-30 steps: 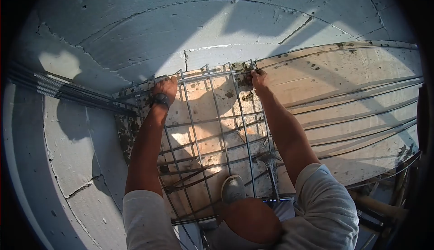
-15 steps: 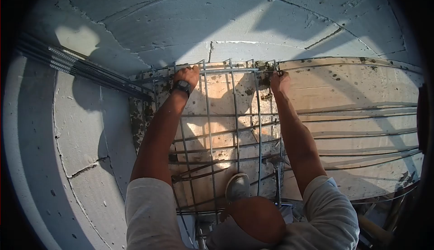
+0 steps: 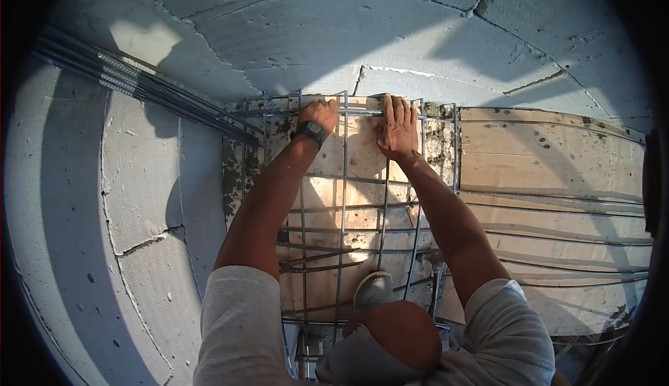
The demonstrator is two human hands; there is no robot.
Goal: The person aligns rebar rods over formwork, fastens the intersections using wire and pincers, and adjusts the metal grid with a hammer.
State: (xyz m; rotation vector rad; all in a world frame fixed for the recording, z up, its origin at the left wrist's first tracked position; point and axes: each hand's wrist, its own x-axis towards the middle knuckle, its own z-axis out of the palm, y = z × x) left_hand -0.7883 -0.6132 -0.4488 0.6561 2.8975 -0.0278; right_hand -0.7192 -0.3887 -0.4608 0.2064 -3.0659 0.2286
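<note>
A grid of crossed steel bars (image 3: 343,198) lies over pale wooden boards (image 3: 550,150). At its far edge my left hand (image 3: 318,115), with a dark watch on the wrist, is closed around the top bar. My right hand (image 3: 399,128) rests on the same top bar further right, its fingers stretched forward over the bar and the palm down. Between the two hands a short length of the bar shows. Loose long bars (image 3: 557,212) run to the right from the grid across the boards.
Grey block walls (image 3: 306,37) rise at the far side and on the left (image 3: 139,198). A bundle of ribbed bars (image 3: 132,79) comes in from the upper left to the grid's corner. A shoe (image 3: 373,290) stands at the grid's near side, with a hammer-like tool (image 3: 437,285) to its right.
My right hand has left the upright bar end at the right, moved left relative to the grid and opened flat on the top bar. My left hand keeps its grip. The view has shifted.
</note>
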